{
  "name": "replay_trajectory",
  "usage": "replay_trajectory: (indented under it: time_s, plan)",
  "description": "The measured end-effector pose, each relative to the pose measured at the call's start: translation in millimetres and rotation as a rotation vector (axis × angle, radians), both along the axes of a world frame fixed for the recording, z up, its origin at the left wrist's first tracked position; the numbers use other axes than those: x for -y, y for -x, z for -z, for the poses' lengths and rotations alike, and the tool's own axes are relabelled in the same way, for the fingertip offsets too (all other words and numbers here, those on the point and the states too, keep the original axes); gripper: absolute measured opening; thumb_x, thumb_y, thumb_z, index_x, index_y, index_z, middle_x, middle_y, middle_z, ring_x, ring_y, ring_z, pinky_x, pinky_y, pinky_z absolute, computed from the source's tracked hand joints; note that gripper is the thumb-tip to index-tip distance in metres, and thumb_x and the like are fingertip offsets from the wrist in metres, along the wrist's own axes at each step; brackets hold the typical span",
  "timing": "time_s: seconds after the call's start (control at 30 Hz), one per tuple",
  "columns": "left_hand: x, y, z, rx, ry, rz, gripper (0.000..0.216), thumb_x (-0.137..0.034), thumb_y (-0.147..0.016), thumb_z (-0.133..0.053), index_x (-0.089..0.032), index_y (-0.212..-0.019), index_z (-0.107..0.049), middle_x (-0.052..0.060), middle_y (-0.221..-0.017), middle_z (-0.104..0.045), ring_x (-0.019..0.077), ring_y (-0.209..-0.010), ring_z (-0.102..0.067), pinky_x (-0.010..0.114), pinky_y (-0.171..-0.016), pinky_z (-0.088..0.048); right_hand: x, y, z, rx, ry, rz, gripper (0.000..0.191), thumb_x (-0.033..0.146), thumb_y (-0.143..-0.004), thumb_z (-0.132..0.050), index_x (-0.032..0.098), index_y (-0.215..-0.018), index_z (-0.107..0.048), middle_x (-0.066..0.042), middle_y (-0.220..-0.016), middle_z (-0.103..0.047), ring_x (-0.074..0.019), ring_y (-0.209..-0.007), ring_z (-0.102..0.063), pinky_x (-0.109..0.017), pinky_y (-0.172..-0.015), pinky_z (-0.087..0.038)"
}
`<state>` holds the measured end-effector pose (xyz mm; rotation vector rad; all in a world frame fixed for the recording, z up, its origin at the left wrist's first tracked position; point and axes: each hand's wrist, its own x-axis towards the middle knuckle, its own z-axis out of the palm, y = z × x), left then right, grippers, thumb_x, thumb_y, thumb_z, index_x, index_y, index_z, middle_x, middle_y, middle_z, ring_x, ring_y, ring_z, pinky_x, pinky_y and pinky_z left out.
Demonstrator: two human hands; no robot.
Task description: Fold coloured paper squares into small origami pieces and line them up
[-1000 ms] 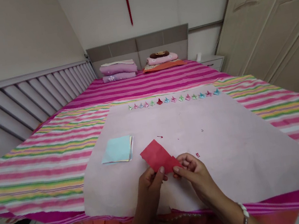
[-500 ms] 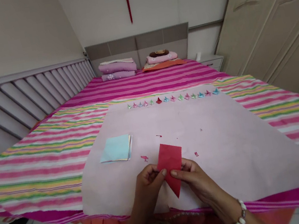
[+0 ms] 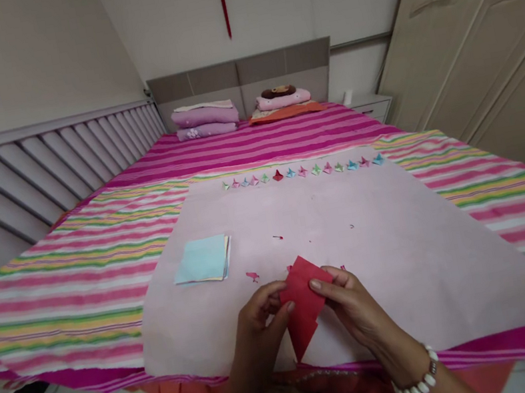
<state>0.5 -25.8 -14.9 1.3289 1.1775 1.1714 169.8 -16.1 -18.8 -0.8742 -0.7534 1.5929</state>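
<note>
A folded piece of red paper (image 3: 303, 308) is held between both my hands just above the near edge of a pale pink sheet (image 3: 404, 253) spread on the bed. My left hand (image 3: 259, 322) pinches its left side with thumb and fingers closed. My right hand (image 3: 353, 306), with a white bead bracelet on the wrist, grips its right side, thumb on top. The paper's lower point hangs down between my hands.
A small stack of light blue square papers (image 3: 202, 260) lies to the left. A row of several small folded paper shapes (image 3: 301, 172) lines the sheet's far edge. Tiny red scraps (image 3: 253, 276) lie nearby. Folded bedding (image 3: 206, 120) sits at the headboard; a wardrobe (image 3: 483, 35) stands right.
The red paper has been turned in my hands, from lying up and to the left to pointing down between them. Both hands have shifted slightly toward me.
</note>
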Motion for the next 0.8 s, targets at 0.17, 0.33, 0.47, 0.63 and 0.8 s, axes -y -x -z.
replay_trajectory:
  time_s: [0.17, 0.33, 0.47, 0.63, 0.8]
  plan:
    - [1.4, 0.6, -5.5, -0.149, -0.073, 0.000, 0.028, -0.022, -0.075, -0.068, -0.024, -0.103, -0.072, 0.003, -0.086, -0.068, 0.0173, -0.073, -0.058, 0.029, -0.072, -0.047, 0.0, -4.3, -0.3, 0.055, -0.067, -0.018, 0.021, 0.032, -0.064, -0.082, 0.019, -0.063, -0.066, 0.002, -0.059, -0.063, -0.0129, -0.056, -0.054, -0.026, -0.058, -0.043]
    - [-1.4, -0.3, -2.8, -0.132, -0.081, 0.004, 0.012, -0.024, -0.074, -0.069, -0.021, -0.084, -0.074, 0.004, -0.080, -0.069, 0.0178, -0.072, -0.059, 0.028, -0.069, -0.047, -1.6, -8.1, -1.0, 0.144, -0.183, -0.002, 0.019, 0.028, -0.065, -0.081, 0.020, -0.070, -0.064, 0.002, -0.064, -0.061, -0.0124, -0.058, -0.054, -0.025, -0.056, -0.044]
    - [-3.2, -0.5, 1.6, 0.046, 0.097, 0.066, 0.010, -0.026, -0.072, -0.070, -0.017, -0.076, -0.071, 0.004, -0.075, -0.069, 0.0180, -0.072, -0.060, 0.027, -0.067, -0.047, -2.2, -8.3, -2.3, 0.219, -0.224, 0.072, 0.062, 0.021, -0.054, -0.087, 0.027, -0.111, -0.063, -0.001, -0.093, -0.067, -0.0167, -0.080, -0.060, -0.027, -0.068, -0.049]
    - [-4.8, -1.9, 2.9, 0.056, 0.146, 0.112, 0.012, -0.027, -0.070, -0.071, -0.016, -0.068, -0.069, 0.001, -0.065, -0.066, 0.0145, -0.064, -0.056, 0.024, -0.060, -0.043, -1.6, -6.3, -1.5, 0.263, -0.194, -0.006, 0.023, 0.026, -0.059, -0.084, 0.021, -0.078, -0.071, -0.001, -0.075, -0.070, -0.0155, -0.068, -0.061, -0.026, -0.061, -0.047]
    - [-4.5, -1.9, 4.5, -0.069, 0.161, 0.059, 0.019, -0.030, -0.070, -0.069, -0.014, -0.061, -0.066, 0.001, -0.060, -0.061, 0.0135, -0.060, -0.052, 0.024, -0.058, -0.040, -7.2, -10.8, 3.2, 0.356, -0.153, 0.061, 0.020, 0.028, -0.059, -0.084, 0.017, -0.056, -0.067, 0.002, -0.053, -0.064, -0.0111, -0.051, -0.053, -0.024, -0.053, -0.041]
